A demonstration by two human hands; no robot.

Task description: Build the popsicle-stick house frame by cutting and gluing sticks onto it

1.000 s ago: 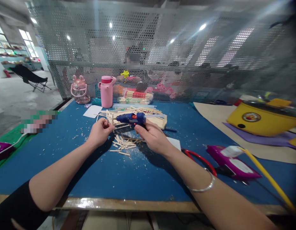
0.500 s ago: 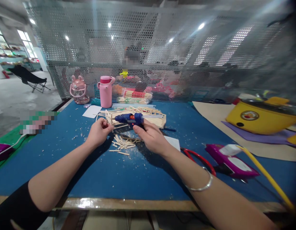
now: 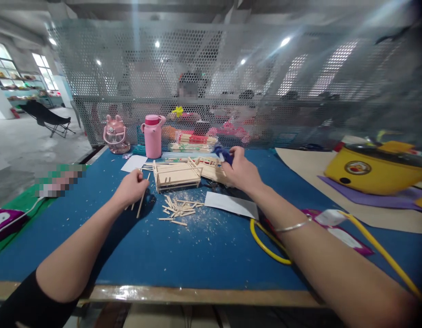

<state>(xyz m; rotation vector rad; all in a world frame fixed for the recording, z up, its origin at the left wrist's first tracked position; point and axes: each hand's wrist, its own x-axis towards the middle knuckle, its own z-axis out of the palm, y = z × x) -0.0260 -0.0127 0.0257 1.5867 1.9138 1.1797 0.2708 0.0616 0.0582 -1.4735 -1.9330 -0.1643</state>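
My left hand [image 3: 130, 187] is closed at the left of the work, its fingers pinched on a thin wooden stick [image 3: 143, 197] that slants down toward the table. My right hand [image 3: 243, 171] is wrapped round a blue glue gun [image 3: 224, 154], held beyond the right end of the work; much of the gun is hidden by the hand. Between the hands stands a small wooden stick frame [image 3: 178, 176] with a flat base and low rails. Behind its right end lies another wooden piece [image 3: 212, 172], partly covered by my right hand. Short cut sticks [image 3: 178, 208] are heaped in front.
White paper strip [image 3: 231, 205] lies near my right wrist, beside a yellow cable [image 3: 268, 254]. A purple power strip [image 3: 347, 239] and yellow pot [image 3: 374, 168] are at right. Pink bottle [image 3: 152, 139], clear jug [image 3: 117, 136] and bundled sticks [image 3: 193, 141] stand before a perforated metal screen [image 3: 129, 82].
My right hand has carried the glue gun right and away from the frame. My left hand has drawn back left from the frame, with the stick now visible beside its fingers.
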